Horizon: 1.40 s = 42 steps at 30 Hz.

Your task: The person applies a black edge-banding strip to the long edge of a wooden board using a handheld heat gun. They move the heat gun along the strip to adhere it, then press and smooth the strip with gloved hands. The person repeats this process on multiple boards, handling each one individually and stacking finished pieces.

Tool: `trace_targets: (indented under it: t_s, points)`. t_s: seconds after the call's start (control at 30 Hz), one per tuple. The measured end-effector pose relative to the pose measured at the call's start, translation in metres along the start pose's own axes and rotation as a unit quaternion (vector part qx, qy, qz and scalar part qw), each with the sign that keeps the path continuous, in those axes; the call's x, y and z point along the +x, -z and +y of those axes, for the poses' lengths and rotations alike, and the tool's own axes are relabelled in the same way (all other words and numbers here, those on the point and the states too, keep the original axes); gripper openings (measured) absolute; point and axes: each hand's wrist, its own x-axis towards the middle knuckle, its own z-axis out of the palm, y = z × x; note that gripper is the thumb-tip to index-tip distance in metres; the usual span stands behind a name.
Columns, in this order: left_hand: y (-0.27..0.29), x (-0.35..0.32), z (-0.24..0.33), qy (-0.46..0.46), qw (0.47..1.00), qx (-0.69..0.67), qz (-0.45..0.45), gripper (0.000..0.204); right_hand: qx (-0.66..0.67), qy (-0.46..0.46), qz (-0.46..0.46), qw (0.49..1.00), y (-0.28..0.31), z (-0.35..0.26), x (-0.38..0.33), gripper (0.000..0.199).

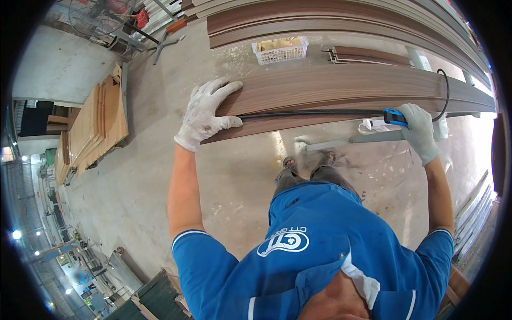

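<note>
A long dark wood-grain panel (341,88) lies across in front of me at waist height. My left hand (205,113), in a white work glove, rests flat on the panel's left end with fingers spread. A black strip (309,113) runs along the panel's near edge. My right hand (418,128), also gloved, grips a small blue tool (393,117) held against that strip near the panel's right part. A black cord (445,90) loops up from the tool over the panel.
More dark panels (298,21) are stacked behind. A white plastic basket (281,49) sits on the concrete floor. Light wooden boards (98,125) lie on a pallet at left. Metal rails (474,208) lie at right. A fan (98,16) stands at the far left.
</note>
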Motion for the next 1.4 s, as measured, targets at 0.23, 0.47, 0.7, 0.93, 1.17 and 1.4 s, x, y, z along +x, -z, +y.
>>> trace_targets:
  t_s: [0.23, 0.47, 0.7, 0.93, 1.17, 1.4]
  points:
    - [0.001, -0.002, -0.007, 0.003, 1.000, 0.008, 0.010, 0.085, 0.004, 0.030, 0.075, 0.997, -0.026, 0.026, 0.007, 0.032]
    - [-0.004, 0.006, -0.013, -0.082, 0.994, 0.051, 0.053, 0.057, 0.012, 0.025, 0.087, 0.996, -0.033, 0.029, 0.006, 0.035]
    - [-0.012, 0.036, 0.006, -0.118, 0.992, 0.033, 0.018, 0.048, 0.038, 0.002, 0.096, 0.995, -0.039, 0.033, 0.007, 0.038]
    - [-0.034, 0.080, 0.039, -0.167, 0.986, -0.006, -0.015, 0.047, 0.077, 0.009, 0.090, 0.993, -0.043, 0.039, 0.008, 0.035]
    - [-0.057, 0.112, 0.070, -0.208, 0.978, -0.029, -0.004, 0.043, 0.080, 0.026, 0.099, 0.992, -0.043, 0.042, 0.013, 0.034]
    - [-0.087, 0.161, 0.124, -0.230, 0.973, -0.027, -0.020, 0.038, 0.106, 0.036, 0.104, 0.988, -0.041, 0.044, 0.016, 0.036]
